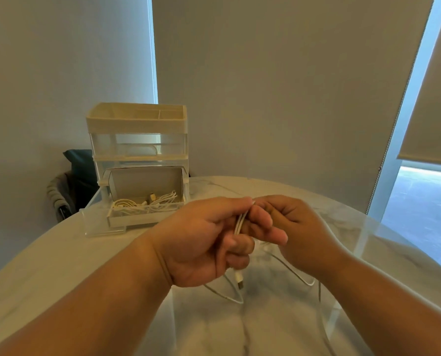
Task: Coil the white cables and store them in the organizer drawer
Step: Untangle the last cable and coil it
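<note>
The organizer (137, 124) stood at the far edge of the marble table (60, 265), a clear stack with a cream tray on top, and its bottom drawer (96, 222) was pulled out toward the person. Inside that drawer lay a tangle of stored cables (147, 202), though how many I could not count through the loops. In front of the organizer and a little to its right, both hands met above the tabletop. The left hand (209, 240) had its fingers curled round several strands of the white cable (240, 222), the bundle running down through the fist so that most of it was covered. The right hand (299, 232) was curled in against it, fingertips pressed to the top of the strands, but the exact pinch was hidden behind the left hand's fingers. Below the left hand a USB plug (240, 280) hung free, and 2 slack loops drooped to the table, 1 trailing off under the right forearm where I lost it. Behind the organizer to its left, a dark chair (68, 186) was half hidden by the table's rim. Right of the organizer, a blind (278, 86) covered the window, cut off at the frame's top.
</note>
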Demonstrator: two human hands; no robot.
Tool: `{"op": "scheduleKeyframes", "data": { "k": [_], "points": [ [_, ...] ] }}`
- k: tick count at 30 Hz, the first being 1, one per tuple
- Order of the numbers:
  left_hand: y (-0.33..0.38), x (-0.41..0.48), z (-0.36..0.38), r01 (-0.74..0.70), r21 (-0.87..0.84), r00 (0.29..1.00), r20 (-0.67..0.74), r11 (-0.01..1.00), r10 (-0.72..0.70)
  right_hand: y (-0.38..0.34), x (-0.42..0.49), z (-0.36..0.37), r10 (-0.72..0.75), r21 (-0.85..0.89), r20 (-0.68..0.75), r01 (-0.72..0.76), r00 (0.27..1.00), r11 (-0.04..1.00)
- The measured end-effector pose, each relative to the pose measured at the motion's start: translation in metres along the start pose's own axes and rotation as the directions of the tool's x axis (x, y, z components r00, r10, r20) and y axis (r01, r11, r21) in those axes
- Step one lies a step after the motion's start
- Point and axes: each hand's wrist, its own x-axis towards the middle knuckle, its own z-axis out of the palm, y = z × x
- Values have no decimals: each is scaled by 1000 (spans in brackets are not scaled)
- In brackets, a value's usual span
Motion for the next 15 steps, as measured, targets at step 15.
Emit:
{"op": "scheduleKeyframes", "data": {
  "k": [15],
  "points": [
    [13, 0, -5, -398, -325, 912, -242, 858, 331, 2, -6, 25, 299, -190, 143, -271, 943, 944]
  ]
}}
